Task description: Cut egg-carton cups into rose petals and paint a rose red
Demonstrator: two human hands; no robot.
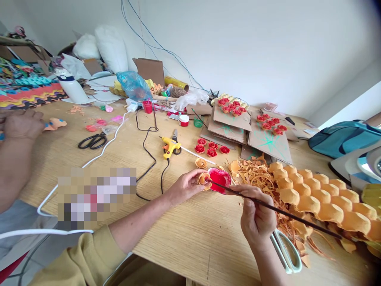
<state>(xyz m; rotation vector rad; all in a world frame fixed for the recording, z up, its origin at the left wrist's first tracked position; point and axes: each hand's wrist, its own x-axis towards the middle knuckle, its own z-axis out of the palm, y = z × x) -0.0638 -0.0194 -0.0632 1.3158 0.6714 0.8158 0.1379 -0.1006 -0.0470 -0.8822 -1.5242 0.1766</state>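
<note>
My left hand [187, 185] pinches a small orange paper rose [204, 179] just above the wooden table [184, 234]. My right hand [256, 214] grips a long thin paintbrush [276, 210]; its tip touches the rose beside a small red dish of paint [219, 178]. An unpainted orange rose [201, 163] lies just behind, and several red painted roses [212, 147] sit farther back.
An orange egg carton [321, 202] and paper scraps [256, 172] lie right, with white-handled scissors [287, 250] under my right wrist. A yellow glue gun [170, 146], black scissors [93, 141], cables and cardboard sheets with red roses [269, 123] fill the back. Another person's hand [20, 125] rests far left.
</note>
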